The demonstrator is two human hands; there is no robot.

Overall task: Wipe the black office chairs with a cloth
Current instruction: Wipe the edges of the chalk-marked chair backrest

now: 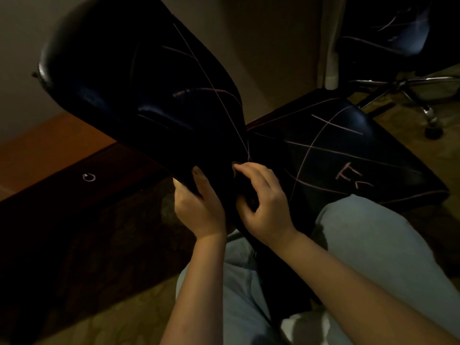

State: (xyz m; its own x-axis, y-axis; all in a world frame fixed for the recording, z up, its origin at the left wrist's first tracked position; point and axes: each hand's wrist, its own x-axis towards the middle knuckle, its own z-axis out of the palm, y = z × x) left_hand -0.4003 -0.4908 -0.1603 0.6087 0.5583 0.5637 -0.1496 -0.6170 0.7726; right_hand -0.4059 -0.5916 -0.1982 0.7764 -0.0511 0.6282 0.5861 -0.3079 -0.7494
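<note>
In the right grip [263, 202], a dark cloth [243, 186] is barely discernible, pressed to the chair [149, 83] back's base. The left grip [199, 202] clasps that back's edge. Dim room, carpet [112, 319] underfoot.

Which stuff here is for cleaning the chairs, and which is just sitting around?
For the job: near chair, scribbled with pink lines; dark cloth, held by the right hand; left hand, gripping the chair's back; second chair, also scribbled on.

Just sitting around: wooden cabinet; its ring handle; carpet.
</note>
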